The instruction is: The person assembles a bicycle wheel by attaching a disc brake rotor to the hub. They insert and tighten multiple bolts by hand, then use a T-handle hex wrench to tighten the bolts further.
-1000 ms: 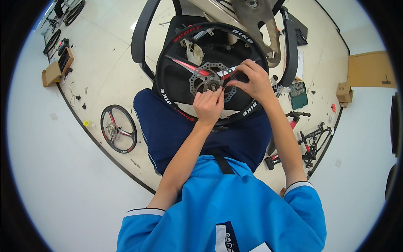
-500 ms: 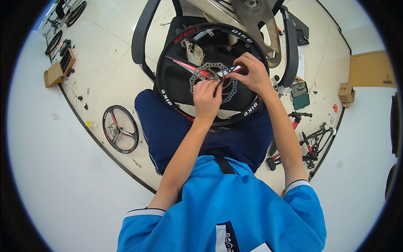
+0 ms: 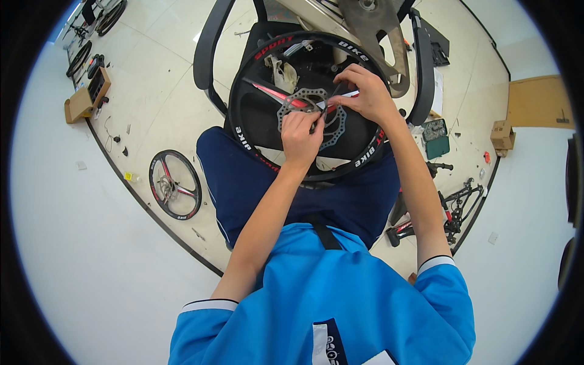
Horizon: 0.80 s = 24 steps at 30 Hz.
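Observation:
A black bicycle wheel with broad red, white and black spokes lies flat over my lap and a black office chair's seat. At its hub sits a silver brake rotor with a ring of holes. My left hand rests over the rotor's near left side, fingertips pinched together by the hub; what they hold is too small to make out. Just to its right, my right hand pinches a thin dark rod that slants down toward the left fingertips.
Armrests flank the wheel. A large grey metal frame part overhangs its far edge. A crumpled whitish glove-like thing lies within the wheel. Another wheel is on the floor at left; a bicycle frame lies at right.
My right hand has lifted slightly up and away from the hub, and the thin dark rod now shows between its fingers. My left hand stays almost in place at the rotor.

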{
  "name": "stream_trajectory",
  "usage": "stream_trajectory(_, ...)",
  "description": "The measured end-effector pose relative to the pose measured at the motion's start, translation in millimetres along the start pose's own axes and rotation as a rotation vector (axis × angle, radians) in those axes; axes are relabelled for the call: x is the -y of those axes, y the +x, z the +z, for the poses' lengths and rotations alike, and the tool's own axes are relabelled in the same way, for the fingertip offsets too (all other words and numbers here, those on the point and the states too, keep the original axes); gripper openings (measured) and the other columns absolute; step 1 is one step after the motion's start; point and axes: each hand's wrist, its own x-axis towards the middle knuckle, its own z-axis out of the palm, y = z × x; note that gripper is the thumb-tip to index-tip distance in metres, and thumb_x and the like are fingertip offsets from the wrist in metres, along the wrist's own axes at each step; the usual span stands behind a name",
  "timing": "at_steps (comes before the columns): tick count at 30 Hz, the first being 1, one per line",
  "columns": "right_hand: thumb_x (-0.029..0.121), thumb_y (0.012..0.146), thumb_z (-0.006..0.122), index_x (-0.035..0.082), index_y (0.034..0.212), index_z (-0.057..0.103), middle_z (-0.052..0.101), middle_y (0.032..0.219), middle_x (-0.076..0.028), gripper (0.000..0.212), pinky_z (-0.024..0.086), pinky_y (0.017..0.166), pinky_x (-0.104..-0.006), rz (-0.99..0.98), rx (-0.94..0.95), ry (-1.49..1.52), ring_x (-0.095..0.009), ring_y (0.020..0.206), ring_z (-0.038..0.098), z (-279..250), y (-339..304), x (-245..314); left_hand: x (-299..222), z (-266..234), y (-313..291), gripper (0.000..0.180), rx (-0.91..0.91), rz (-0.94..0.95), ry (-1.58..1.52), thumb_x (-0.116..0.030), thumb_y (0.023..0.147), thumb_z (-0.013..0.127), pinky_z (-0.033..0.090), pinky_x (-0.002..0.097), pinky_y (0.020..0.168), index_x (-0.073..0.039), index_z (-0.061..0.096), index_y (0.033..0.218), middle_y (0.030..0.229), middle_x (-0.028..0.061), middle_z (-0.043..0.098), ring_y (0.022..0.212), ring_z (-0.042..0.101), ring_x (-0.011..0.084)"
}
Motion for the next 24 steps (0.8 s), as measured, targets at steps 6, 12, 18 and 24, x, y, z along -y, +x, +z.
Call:
stream_trajectory(6, 0.021, 0.071, 0.093, 0.003, 0.102, 0.072, 0.064, 0.093, -0.007, 0.041, 0.054, 0.074, -0.0329, -0.004, 0.007, 0.025, -0.021, 0.081, 0.064, 1.2, -1.2, 2.5, -0.2, 0.6, -4.9, 0.014, -0.017, 0.014, -0.009, -0.002, 0.075, 0.084, 0.051, 0.0375, 0.078, -0.004, 0.074, 0.085, 0.085, 0.0065, 0.072, 0.084, 0.069, 0.0262)
stream_trajectory(12, 0.02, 0.071, 0.092, 0.003, 0.104, 0.071, 0.064, 0.096, -0.008, 0.042, 0.053, 0.075, -0.0346, -0.01, 0.061, 0.024, -0.022, 0.082, 0.064, 0.3, 0.3, -1.8, 4.5, 6.5, -7.1, 0.014, -0.015, -0.004, -0.097, -0.001, 0.074, 0.083, 0.05, 0.0384, 0.077, -0.004, 0.072, 0.083, 0.087, 0.0055, 0.07, 0.086, 0.066, 0.0271)
stream_trajectory(18, 0.023, 0.072, 0.091, 0.002, 0.106, 0.071, 0.064, 0.101, -0.01, 0.045, 0.054, 0.076, -0.0375, -0.139, 0.262, -0.131, -0.027, 0.083, 0.064, -9.1, 34.6, 1.9, 0.5, 6.4, -4.7, 0.014, -0.002, -0.012, -0.048, -0.003, 0.074, 0.084, 0.049, 0.0389, 0.076, -0.004, 0.073, 0.082, 0.083, 0.0053, 0.069, 0.085, 0.065, 0.0268)
stream_trajectory(24, 0.027, 0.071, 0.091, 0.001, 0.107, 0.072, 0.067, 0.103, -0.01, 0.049, 0.054, 0.074, -0.0389, -0.117, 0.364, -0.174, -0.029, 0.082, 0.065, -10.1, 49.5, 2.1, -4.6, 1.0, 0.5, 0.014, 0.01, -0.066, -0.059, -0.004, 0.074, 0.087, 0.052, 0.0374, 0.075, -0.001, 0.077, 0.083, 0.076, 0.0075, 0.068, 0.081, 0.067, 0.027)
